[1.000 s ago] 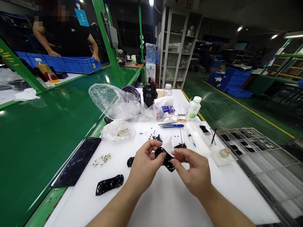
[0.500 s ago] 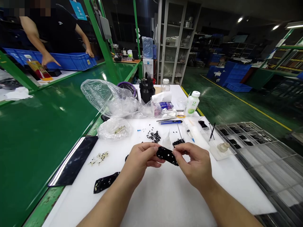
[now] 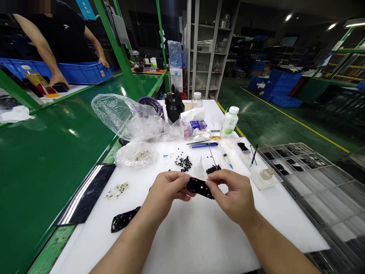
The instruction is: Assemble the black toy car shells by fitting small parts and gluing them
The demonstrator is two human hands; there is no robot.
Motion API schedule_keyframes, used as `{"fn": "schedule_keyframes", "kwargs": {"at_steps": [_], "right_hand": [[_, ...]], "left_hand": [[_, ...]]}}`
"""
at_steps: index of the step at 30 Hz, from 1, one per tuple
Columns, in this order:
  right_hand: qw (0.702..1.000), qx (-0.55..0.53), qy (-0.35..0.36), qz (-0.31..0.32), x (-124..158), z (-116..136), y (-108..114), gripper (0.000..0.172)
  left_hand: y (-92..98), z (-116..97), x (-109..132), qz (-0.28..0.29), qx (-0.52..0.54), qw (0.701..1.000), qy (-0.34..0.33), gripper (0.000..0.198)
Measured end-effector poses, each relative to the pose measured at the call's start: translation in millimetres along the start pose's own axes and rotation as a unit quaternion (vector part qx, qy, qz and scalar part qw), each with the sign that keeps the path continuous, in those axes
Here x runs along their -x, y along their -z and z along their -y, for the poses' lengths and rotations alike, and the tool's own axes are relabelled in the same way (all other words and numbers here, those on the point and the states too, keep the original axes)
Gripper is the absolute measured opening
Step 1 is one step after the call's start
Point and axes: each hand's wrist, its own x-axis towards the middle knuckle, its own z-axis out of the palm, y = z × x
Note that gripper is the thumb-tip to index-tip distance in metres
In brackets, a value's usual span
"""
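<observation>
Black perforated plastic strip (image 3: 199, 187), its long axis lying crosswise between both hands, is being pinched at opposite ends by the nearly closed fingers of the left hand (image 3: 167, 191) and right hand (image 3: 232, 195).

head-worn camera | faces forward and down | close above left hand (image 3: 167, 197), right hand (image 3: 232, 198), white worktable (image 3: 199, 247)

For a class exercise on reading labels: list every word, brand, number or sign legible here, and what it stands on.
White plastic bottle, green lettering: too blurred to read.
Tissue packet, blue print: too small to read.
Blue hanging sign: too blurred to read.
Nothing else is legible.
</observation>
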Motion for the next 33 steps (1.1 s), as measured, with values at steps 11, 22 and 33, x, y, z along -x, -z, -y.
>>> {"fn": "schedule_keyframes", "kwargs": {"at_steps": [11, 22, 33], "right_hand": [[1.0, -0.006, 0.003, 0.015, -1.9, 0.9, 3.9, 0.015], [0.999, 0.006, 0.018, 0.025, -3.0, 1.2, 3.4, 0.015], [0.999, 0.006, 0.02, 0.028, -3.7, 0.3, 3.6, 0.015]], "left_hand": [[2.1, 0.6, -0.3, 0.002, -0.033, 0.999, -0.001, 0.025], [-3.5, -3.1, 1.7, -0.04, -0.12, 0.992, -0.002, 0.029], [-0.1, -0.6, 0.8, -0.027, -0.146, 0.989, -0.007, 0.025]]}}
